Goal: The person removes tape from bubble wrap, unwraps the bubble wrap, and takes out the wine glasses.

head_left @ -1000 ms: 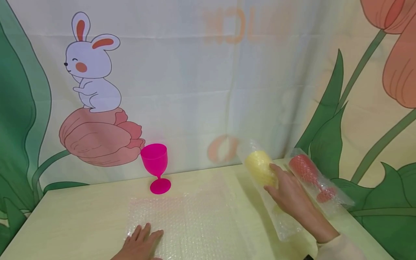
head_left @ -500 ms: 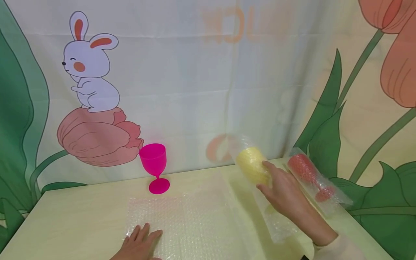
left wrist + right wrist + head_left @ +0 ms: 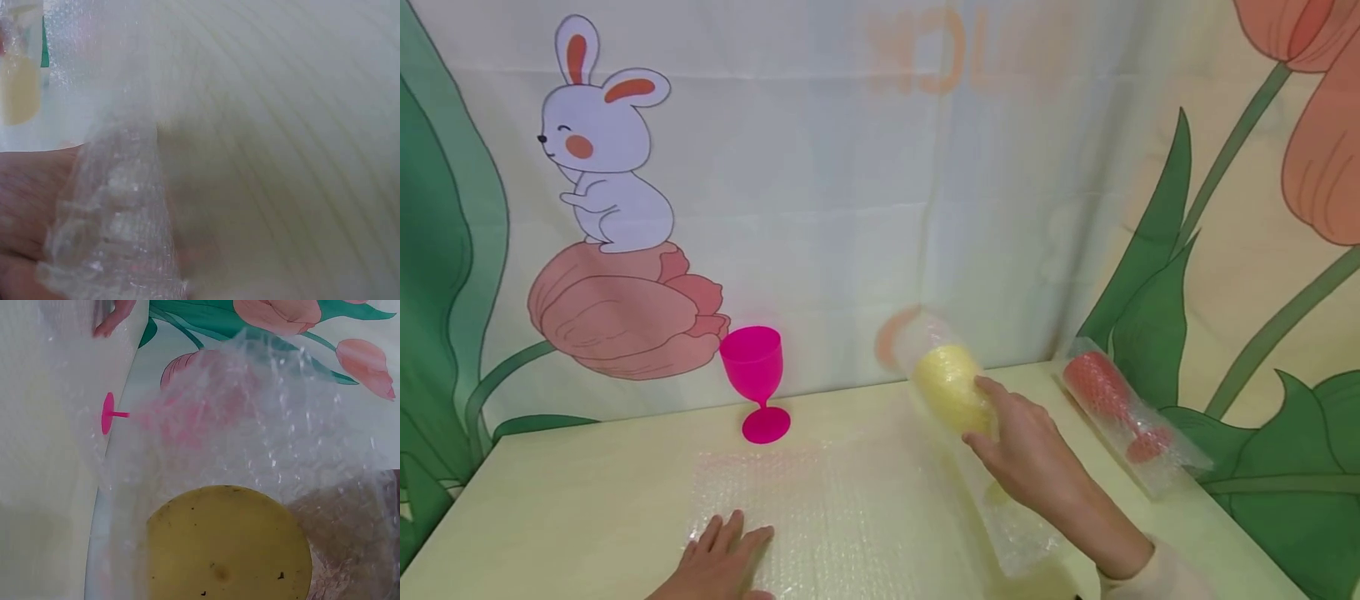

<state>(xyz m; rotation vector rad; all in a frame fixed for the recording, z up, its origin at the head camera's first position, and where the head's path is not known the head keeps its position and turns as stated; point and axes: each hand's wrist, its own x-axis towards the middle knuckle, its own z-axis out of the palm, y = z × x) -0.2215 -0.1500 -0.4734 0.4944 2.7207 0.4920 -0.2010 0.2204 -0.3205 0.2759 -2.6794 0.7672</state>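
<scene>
My right hand point(image 3: 1037, 458) grips a yellow goblet point(image 3: 947, 383) rolled in bubble wrap, held tilted over the table's right half. Its round base point(image 3: 231, 544) shows through the wrap in the right wrist view. My left hand point(image 3: 718, 558) rests with fingers spread on the near left part of a flat bubble wrap sheet point(image 3: 835, 517). In the left wrist view, crumpled bubble wrap point(image 3: 119, 212) partly covers that hand. Just beyond the sheet, a bright pink goblet point(image 3: 756, 367) stands upright and unwrapped.
A red goblet point(image 3: 1101, 387) wrapped in bubble wrap lies near the table's right edge. Behind the pale table point(image 3: 587, 483) hangs a curtain point(image 3: 820, 208) printed with a rabbit and tulips.
The right hand has carried the wrapped yellow goblet leftward, away from the wrapped red one. The left hand has stayed on the sheet, and the pink goblet has not moved.
</scene>
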